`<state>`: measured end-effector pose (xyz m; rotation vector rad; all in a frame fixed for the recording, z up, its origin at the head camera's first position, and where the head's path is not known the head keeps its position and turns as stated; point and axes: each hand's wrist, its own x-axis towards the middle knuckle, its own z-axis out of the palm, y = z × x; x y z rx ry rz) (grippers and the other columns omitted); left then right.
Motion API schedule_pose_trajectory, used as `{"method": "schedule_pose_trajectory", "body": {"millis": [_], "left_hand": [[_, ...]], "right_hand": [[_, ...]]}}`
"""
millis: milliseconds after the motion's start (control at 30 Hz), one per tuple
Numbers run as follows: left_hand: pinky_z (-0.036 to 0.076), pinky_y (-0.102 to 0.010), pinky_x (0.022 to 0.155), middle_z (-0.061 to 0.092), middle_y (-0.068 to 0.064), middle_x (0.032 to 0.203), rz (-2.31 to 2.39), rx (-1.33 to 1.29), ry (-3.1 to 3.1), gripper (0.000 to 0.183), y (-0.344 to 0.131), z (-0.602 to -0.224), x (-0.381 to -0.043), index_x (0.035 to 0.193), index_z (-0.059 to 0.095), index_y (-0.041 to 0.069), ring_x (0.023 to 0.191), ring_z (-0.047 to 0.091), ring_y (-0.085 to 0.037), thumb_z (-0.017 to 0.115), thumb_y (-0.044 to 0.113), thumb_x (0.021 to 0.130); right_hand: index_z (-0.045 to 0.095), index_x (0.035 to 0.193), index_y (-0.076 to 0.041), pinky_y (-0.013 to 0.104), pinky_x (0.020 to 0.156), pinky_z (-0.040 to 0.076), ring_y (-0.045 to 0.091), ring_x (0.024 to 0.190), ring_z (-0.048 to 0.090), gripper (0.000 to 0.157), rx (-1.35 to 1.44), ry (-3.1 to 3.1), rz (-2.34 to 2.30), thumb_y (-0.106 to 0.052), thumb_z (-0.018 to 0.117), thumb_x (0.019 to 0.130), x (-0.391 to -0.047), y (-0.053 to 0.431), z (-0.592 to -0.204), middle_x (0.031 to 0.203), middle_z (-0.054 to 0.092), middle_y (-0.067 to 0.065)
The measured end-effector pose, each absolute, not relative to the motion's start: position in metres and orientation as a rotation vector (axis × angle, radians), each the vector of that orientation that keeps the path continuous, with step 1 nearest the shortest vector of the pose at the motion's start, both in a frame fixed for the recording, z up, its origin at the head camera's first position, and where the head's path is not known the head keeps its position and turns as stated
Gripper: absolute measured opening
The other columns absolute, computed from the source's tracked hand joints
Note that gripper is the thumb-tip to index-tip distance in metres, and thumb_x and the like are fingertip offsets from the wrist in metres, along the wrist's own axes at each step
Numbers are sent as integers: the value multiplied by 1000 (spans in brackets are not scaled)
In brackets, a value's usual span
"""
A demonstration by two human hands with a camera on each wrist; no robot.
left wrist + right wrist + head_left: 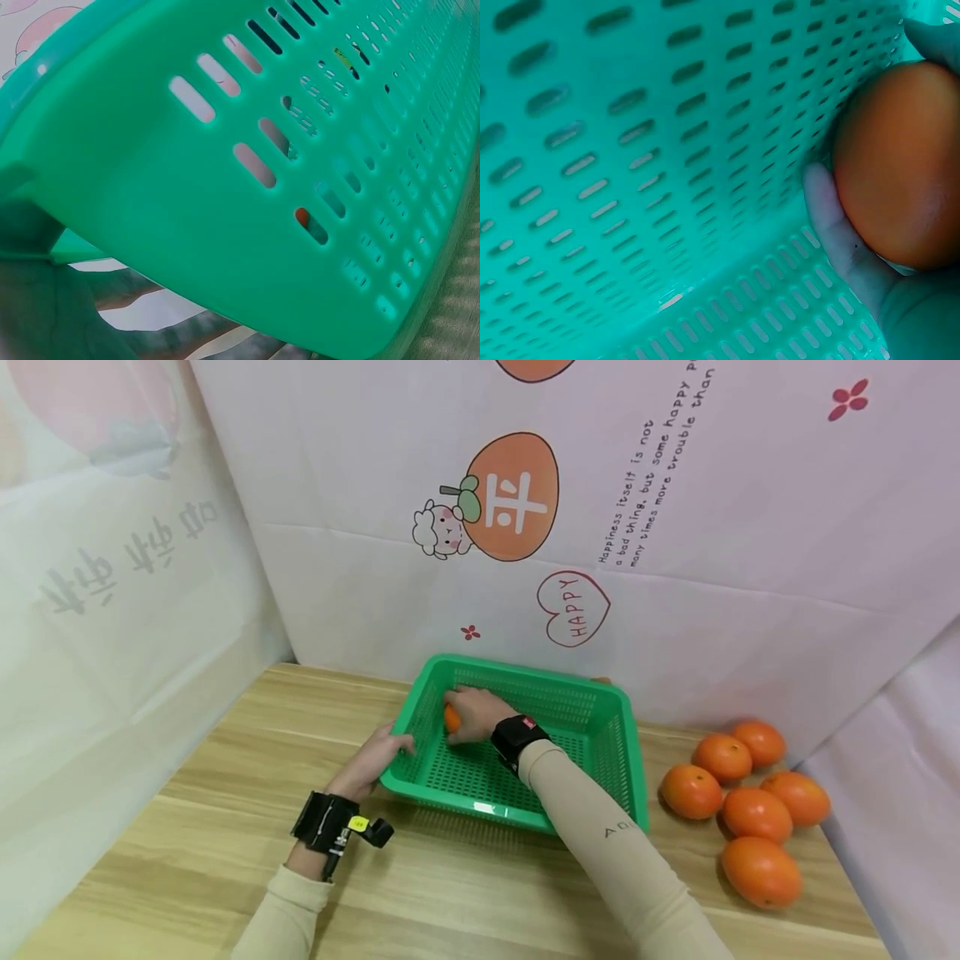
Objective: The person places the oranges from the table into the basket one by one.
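A green plastic basket point(517, 814) with slotted walls stands on the wooden table. At its left end my left hand point(375, 756) grips the rim, thumb over the inside edge. In the left wrist view, the fingers point(180, 337) show beyond the basket wall point(150, 187). My right hand point(477, 714) reaches inside and holds an orange-red tomato point(452, 718) near the left wall. The right wrist view shows that smooth, oval tomato point(900, 165) between thumb and fingers, close to the slotted wall point(630, 187). Whether it touches the basket floor, I cannot tell.
Several loose tomatoes point(757, 816) lie grouped on the table point(187, 827) right of the basket. A small orange patch point(602, 680) shows behind the basket's back rim. Printed white cloth point(360, 585) rises behind and at both sides.
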<state>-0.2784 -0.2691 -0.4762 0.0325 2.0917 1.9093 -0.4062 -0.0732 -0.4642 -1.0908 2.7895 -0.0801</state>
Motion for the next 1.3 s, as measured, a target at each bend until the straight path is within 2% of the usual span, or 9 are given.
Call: {"method": "schedule_pose_trajectory", "body": {"millis": [367, 500, 767, 967, 1300], "left_hand": [[59, -34, 85, 53, -30, 150, 1911, 52, 2082, 76, -271, -477, -279, 167, 24, 8, 119, 64, -36, 44, 10, 93], [58, -33, 86, 51, -28, 153, 1900, 41, 2090, 77, -271, -476, -280, 167, 23, 9, 121, 63, -36, 44, 10, 93], [57, -37, 93, 47, -26, 157, 1916, 30, 2082, 78, -270, -478, -282, 168, 23, 9, 127, 59, -38, 46, 11, 93], [57, -37, 92, 49, -26, 156, 1916, 29, 2077, 77, -270, -478, -281, 167, 24, 10, 126, 60, -38, 45, 11, 93], [57, -36, 91, 50, -26, 155, 1913, 28, 2078, 76, -270, -477, -281, 167, 25, 10, 128, 60, -39, 46, 12, 94]], "right_hand": [[58, 145, -15, 36, 85, 58, 21, 101, 65, 72, -1081, 2802, -97, -46, 84, 86, -411, -76, -469, 141, 62, 11], [56, 147, -16, 35, 87, 58, 22, 106, 65, 76, -1064, 2785, -115, -49, 84, 85, -410, -75, -468, 147, 58, 11], [53, 150, -13, 40, 96, 58, 28, 119, 63, 83, -1083, 2766, -105, -54, 84, 84, -404, -75, -459, 150, 54, 17], [52, 152, -12, 42, 103, 57, 31, 124, 63, 88, -1103, 2768, -80, -56, 84, 83, -403, -76, -456, 156, 48, 22], [53, 151, -13, 40, 99, 58, 30, 121, 63, 88, -1109, 2804, -114, -57, 85, 82, -405, -76, -454, 153, 48, 20]]}}
